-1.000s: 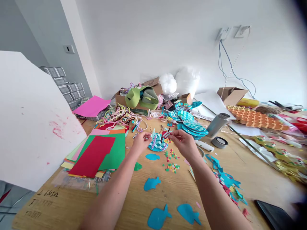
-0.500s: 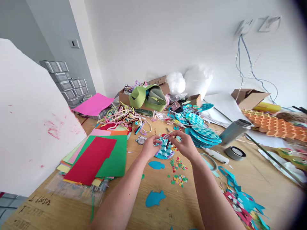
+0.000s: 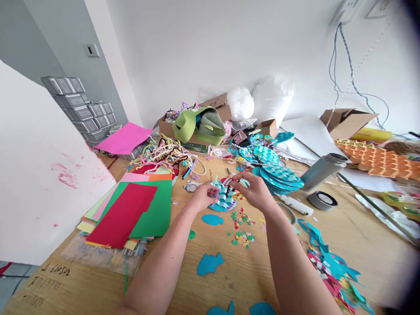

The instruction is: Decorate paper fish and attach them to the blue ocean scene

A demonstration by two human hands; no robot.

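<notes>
A round blue paper craft (image 3: 223, 204) with wavy pale-blue strips and a dark red fuzzy strand lies in front of me. My left hand (image 3: 204, 197) has its fingers closed at the craft's left edge, by a lilac fuzzy rim. At the upper right edge, my right hand (image 3: 252, 189) pinches a small red-and-white striped piece (image 3: 226, 180) over the craft. Whether that piece is fixed to the craft, I cannot tell. Nearer me lie a blue paper oval fish (image 3: 212, 219), a larger blue paper fish (image 3: 210, 264) and colourful paper bits (image 3: 243, 238).
Coloured paper sheets (image 3: 124, 214) are piled at left, with tangled fuzzy strands (image 3: 160, 153) behind. To the right are stacked blue discs (image 3: 278, 179), a glue stick (image 3: 295, 204), a grey bottle (image 3: 323, 172), its lid (image 3: 323, 200) and blue paper scraps (image 3: 336, 267).
The view has tilted and shifted slightly. My left hand has slid a little down along the craft's left side. My right hand keeps its pinch near the red-and-white piece.
</notes>
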